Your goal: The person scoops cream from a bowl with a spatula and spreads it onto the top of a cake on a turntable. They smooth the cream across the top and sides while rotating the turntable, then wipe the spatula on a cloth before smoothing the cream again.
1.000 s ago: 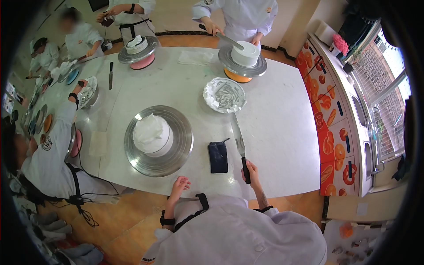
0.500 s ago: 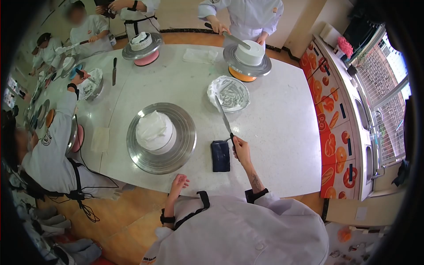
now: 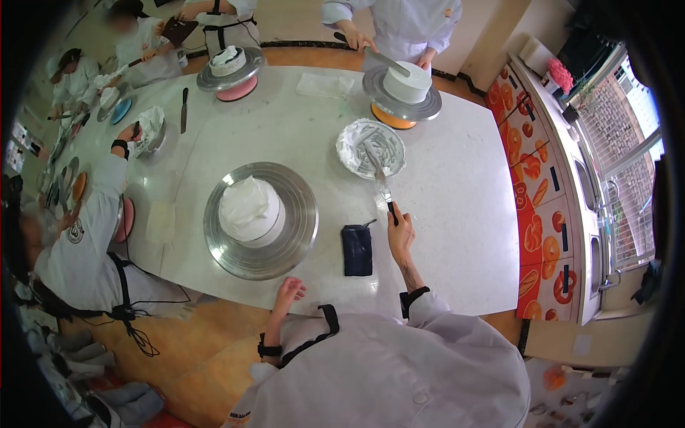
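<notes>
Metal spatula (image 3: 385, 187) in right fingers (image 3: 401, 220)

Fisheye view, black at the rounded corners, with the table's (image 3: 457, 192) edges bowed. Daylight enters through 1 window (image 3: 639, 140) at right, partly washed out. Highlights streak the large steel turntable (image 3: 300, 235). The far left is dim and blurry.

- Baking kitchen indicated: cakes (image 3: 250, 210) set on turntables (image 3: 300, 228) atop the white table (image 3: 457, 207).
- White-coated people (image 3: 403, 32) stationed around the table.
- Sinks (image 3: 586, 182) and food-printed cabinets (image 3: 540, 196) fitted right of the table.
</notes>
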The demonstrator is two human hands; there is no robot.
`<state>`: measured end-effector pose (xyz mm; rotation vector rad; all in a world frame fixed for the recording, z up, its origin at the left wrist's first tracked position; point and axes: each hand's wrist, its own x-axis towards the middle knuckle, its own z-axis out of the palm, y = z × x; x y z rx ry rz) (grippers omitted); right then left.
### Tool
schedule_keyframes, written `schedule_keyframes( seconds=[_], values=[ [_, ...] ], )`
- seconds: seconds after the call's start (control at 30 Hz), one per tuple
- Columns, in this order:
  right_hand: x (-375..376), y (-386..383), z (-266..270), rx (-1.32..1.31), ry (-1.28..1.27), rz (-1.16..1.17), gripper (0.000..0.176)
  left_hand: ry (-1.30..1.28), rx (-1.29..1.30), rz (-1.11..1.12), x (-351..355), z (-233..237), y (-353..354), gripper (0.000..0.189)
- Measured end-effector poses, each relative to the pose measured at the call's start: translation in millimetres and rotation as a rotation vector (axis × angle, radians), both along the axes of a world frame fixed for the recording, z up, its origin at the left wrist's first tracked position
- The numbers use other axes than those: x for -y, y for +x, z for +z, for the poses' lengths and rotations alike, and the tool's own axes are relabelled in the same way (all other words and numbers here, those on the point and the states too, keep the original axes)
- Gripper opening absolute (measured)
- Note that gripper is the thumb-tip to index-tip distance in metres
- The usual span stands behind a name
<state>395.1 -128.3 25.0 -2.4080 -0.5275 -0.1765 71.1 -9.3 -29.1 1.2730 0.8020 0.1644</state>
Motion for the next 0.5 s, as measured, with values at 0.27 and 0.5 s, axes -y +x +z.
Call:
schedule_keyframes(
  seconds=[0.27, 0.5],
  values=[
    [28.9, -23.0, -6.9, 0.064, -0.008, -0.009, 0.031, -0.031, 0.02, -0.022, -2.7, -3.2, 4.9, 0.019],
    [54.4, -42.6, -8.8, 0.097, -0.016, 0.005, 0.033, -0.02, 0.013, -0.04, -5.6, -1.3, 10.1, 0.02]
  ],
)
